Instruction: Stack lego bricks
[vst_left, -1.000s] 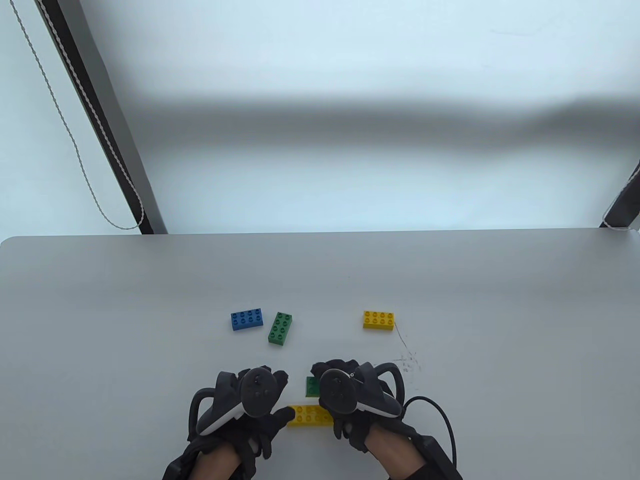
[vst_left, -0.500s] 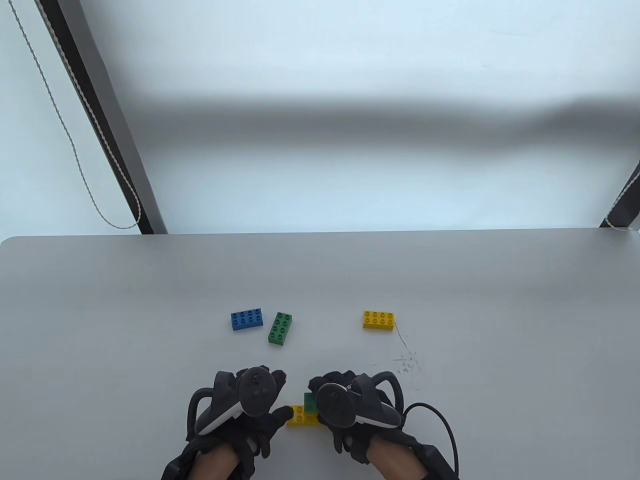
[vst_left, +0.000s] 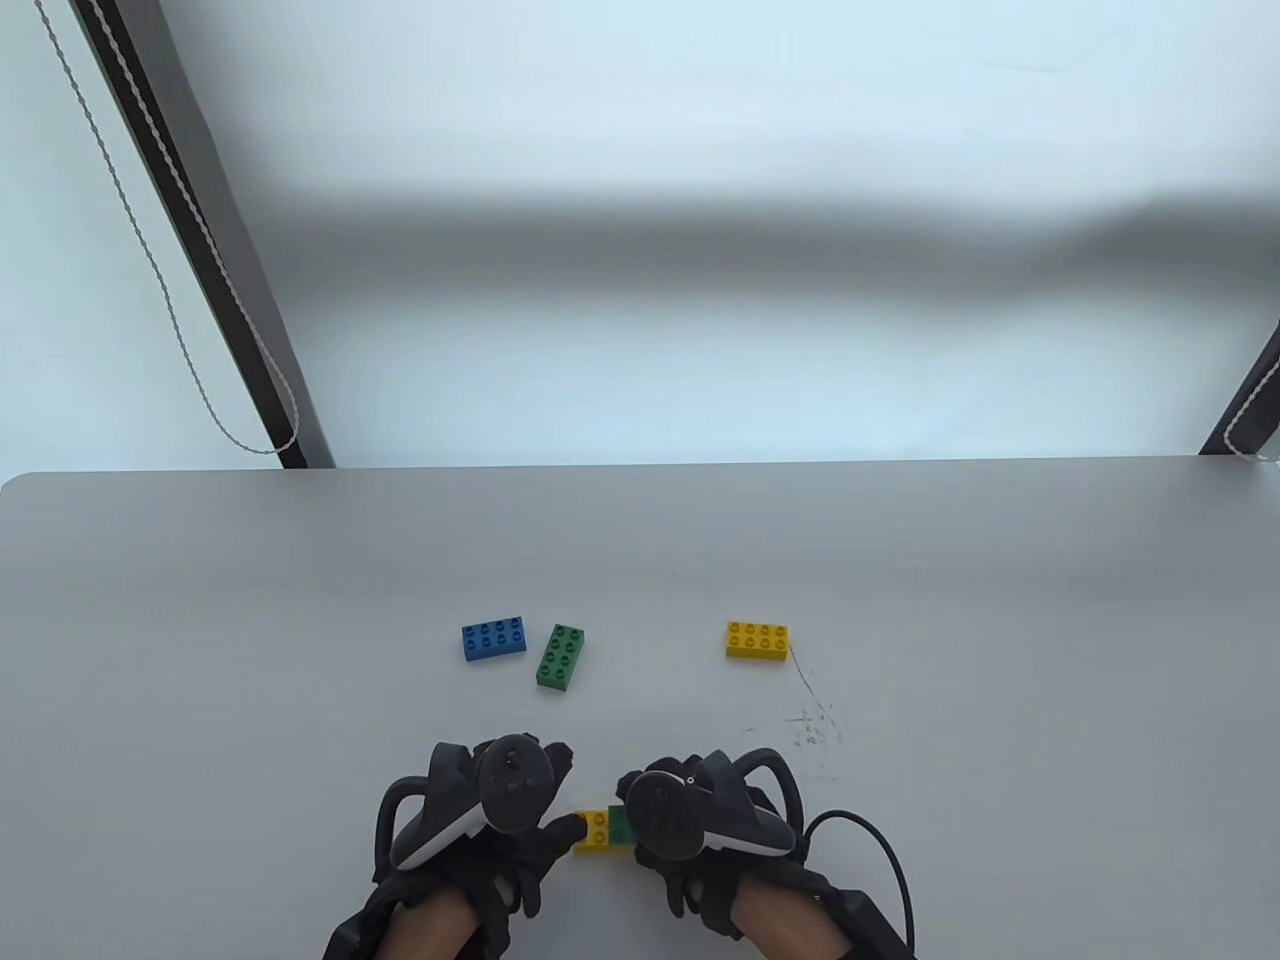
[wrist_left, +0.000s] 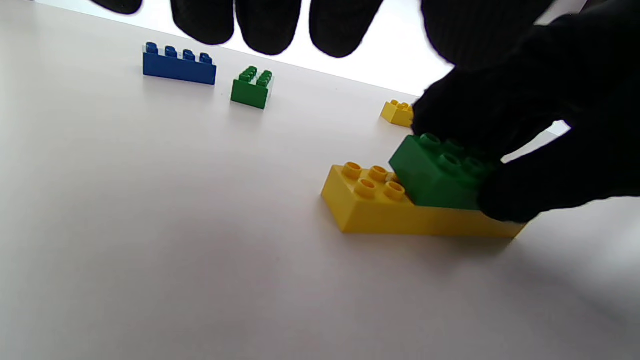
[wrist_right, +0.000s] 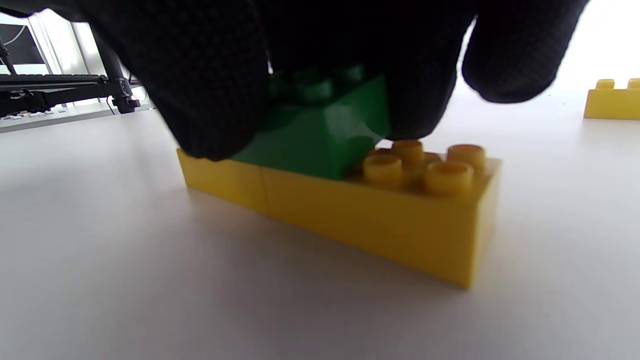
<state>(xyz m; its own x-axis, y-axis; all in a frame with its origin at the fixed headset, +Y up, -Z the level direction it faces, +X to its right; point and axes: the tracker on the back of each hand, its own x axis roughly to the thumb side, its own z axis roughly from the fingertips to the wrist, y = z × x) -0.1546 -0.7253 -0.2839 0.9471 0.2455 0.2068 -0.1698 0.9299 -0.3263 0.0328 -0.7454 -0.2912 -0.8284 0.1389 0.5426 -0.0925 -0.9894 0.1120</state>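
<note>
A long yellow brick (vst_left: 594, 833) lies on the table near the front edge; it also shows in the left wrist view (wrist_left: 370, 207) and the right wrist view (wrist_right: 400, 220). A small green brick (vst_left: 620, 822) sits on its right part, studs up (wrist_left: 440, 175) (wrist_right: 325, 135). My right hand (vst_left: 634, 800) grips this green brick from above with fingers on both sides. My left hand (vst_left: 560, 805) is at the yellow brick's left end, thumb touching it. Its other fingers (wrist_left: 267, 25) hang free above the table.
A blue brick (vst_left: 493, 638) and a green brick (vst_left: 561, 657) lie side by side further back on the left. Another yellow brick (vst_left: 757, 640) lies back right. Pen scribbles (vst_left: 815, 725) mark the table. A black cable (vst_left: 885, 835) trails from my right wrist.
My right hand has brought the small green brick toward me and down onto the long yellow brick, covering its right part. My left hand has stayed at the yellow brick's left end.
</note>
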